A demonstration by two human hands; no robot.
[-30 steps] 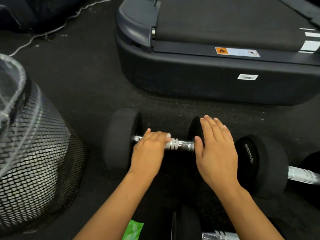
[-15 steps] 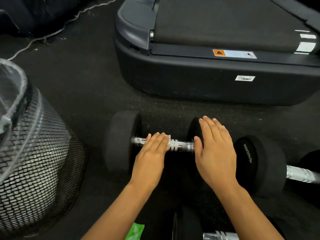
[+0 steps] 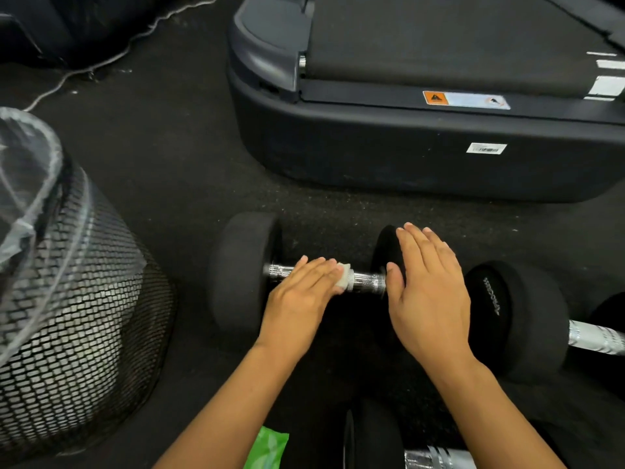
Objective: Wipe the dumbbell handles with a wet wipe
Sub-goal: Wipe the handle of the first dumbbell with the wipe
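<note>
1. On the dark speckled floor (image 3: pixel 176 170), well beyond the fingertips, the black base of a treadmill (image 3: pixel 406 157) is seen, with an orange warning sticker and a barcode label on it.
2. To the left of the left hand's fingers, a black mesh bin (image 3: pixel 77 316) lined with clear plastic is found.
3. Under both hands, a black-headed dumbbell (image 3: pixel 243 275) is laid across the floor; its chrome handle (image 3: pixel 367 282) is exposed between the two sets of fingers.
4. Just right of the right fingers, a second dumbbell (image 3: pixel 517 316) is placed; a third is partly seen below the wrists.
5. The right hand (image 3: pixel 427 296) is laid flat on the right head, fingers straight and close together.
6. The left hand (image 3: pixel 304 296) is pressed on the handle with fingers straight and together, a white wet wipe (image 3: pixel 345 282) being held under the fingertips.
7. A green packet (image 3: pixel 267 448) is seen below the left forearm.
8. Compared with a second ago, the left fingers have been straightened from a curled grip, and the wipe has been shifted slightly right along the handle.
</note>
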